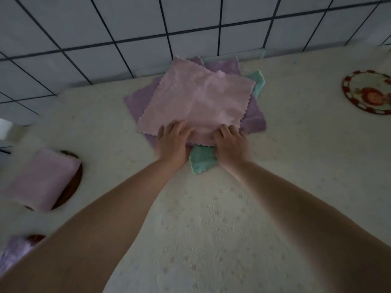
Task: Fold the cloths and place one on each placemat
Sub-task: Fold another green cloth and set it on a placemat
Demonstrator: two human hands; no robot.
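A pile of flat cloths lies at the back of the table against the tiled wall: a pink cloth [196, 102] on top, a purple cloth [135, 100] under it, and a teal cloth [202, 159] sticking out at the near edge. My left hand [173, 142] and my right hand [231, 144] both grip the near edge of the pink cloth, fingers curled over it. A folded pink cloth [42, 178] rests on a dark round placemat [73, 187] at the left. Another folded purple cloth [14, 250] lies on a placemat [36, 237] at the lower left.
A round placemat [368, 92] with a red patterned rim lies at the far right with nothing on it. A pale floral tablecloth [211, 218] covers the table. The tiled wall [148, 22] stands close behind the pile.
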